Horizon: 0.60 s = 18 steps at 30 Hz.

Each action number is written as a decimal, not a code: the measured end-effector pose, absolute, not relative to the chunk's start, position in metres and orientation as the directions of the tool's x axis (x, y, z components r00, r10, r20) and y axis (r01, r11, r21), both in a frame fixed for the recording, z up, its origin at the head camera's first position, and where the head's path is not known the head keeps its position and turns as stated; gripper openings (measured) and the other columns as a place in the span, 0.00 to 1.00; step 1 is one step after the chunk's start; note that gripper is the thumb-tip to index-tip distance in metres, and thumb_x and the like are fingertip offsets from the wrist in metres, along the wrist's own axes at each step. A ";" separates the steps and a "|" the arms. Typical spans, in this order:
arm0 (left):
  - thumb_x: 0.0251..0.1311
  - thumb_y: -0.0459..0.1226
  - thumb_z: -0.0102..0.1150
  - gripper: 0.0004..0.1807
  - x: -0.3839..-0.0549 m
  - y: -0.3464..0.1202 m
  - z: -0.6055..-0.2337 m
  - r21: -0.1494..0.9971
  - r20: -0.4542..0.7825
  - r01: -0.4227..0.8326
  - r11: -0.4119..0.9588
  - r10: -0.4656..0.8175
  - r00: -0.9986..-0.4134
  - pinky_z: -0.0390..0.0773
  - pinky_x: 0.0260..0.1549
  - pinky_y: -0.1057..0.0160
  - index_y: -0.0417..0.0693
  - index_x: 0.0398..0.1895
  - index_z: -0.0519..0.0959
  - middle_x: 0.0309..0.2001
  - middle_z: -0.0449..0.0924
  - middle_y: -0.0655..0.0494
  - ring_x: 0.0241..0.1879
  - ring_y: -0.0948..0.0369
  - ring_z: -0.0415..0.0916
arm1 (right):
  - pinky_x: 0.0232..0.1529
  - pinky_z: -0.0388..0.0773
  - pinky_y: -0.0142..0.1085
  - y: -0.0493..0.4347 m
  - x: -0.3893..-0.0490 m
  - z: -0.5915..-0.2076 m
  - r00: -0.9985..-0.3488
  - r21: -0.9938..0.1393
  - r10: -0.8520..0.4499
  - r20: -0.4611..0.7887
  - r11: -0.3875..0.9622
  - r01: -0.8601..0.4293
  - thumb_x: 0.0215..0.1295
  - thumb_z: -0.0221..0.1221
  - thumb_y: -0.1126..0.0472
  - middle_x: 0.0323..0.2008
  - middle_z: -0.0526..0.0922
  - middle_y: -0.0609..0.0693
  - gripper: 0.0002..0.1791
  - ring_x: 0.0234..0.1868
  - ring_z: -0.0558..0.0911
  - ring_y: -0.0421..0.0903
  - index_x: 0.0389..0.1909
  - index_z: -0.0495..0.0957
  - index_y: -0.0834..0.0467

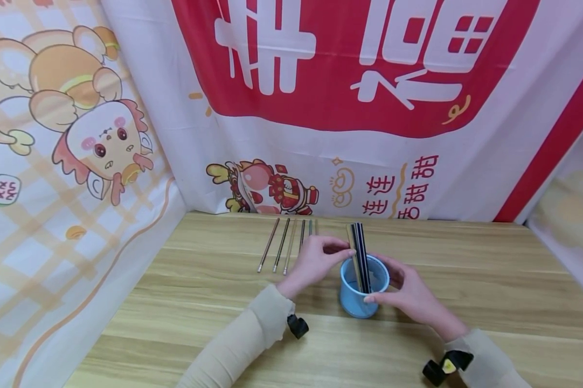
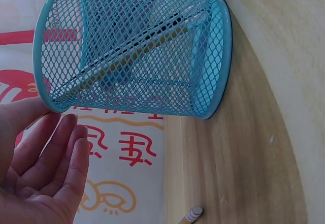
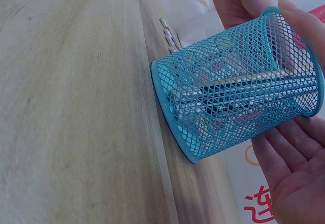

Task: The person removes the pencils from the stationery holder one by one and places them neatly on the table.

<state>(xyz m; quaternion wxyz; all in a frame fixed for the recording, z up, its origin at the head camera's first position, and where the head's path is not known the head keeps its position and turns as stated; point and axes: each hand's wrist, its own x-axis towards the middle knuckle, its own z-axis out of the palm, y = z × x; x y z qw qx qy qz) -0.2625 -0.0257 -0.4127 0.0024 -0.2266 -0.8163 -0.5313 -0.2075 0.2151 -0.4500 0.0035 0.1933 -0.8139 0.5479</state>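
Observation:
A light-blue mesh pencil cup (image 1: 358, 307) stands on the table, with several dark pencils (image 1: 364, 237) and a yellowish pencil (image 1: 348, 233) leaning inside it. My left hand (image 1: 318, 261) is at the cup's left rim, thumb and forefinger pinching the yellowish pencil. In the left wrist view its other fingers (image 2: 71, 158) hang loosely curled beside the cup. From the right, my right hand (image 1: 410, 293) grips the cup, thumb over the near rim and fingers around the far side. Through the mesh in the right wrist view, the pencils (image 3: 244, 92) slant across the cup.
Several pencils (image 1: 268, 245) lie in a row on the wooden table (image 1: 185, 302), left of the cup, eraser ends toward me; my left hand partly covers some. A printed cloth (image 1: 272, 124) hangs at the table's back edge, another patterned cloth (image 1: 141, 258) along the left.

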 end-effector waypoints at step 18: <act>0.62 0.43 0.72 0.12 -0.258 -0.016 -0.420 0.898 0.261 0.346 0.274 0.304 -0.916 0.82 0.41 0.67 0.50 0.46 0.88 0.40 0.86 0.66 0.39 0.68 0.82 | 0.60 0.72 0.29 0.215 -0.207 -0.451 -0.926 -0.899 -0.306 0.222 0.303 -0.316 0.54 0.78 0.59 0.66 0.75 0.58 0.44 0.64 0.76 0.56 0.71 0.69 0.61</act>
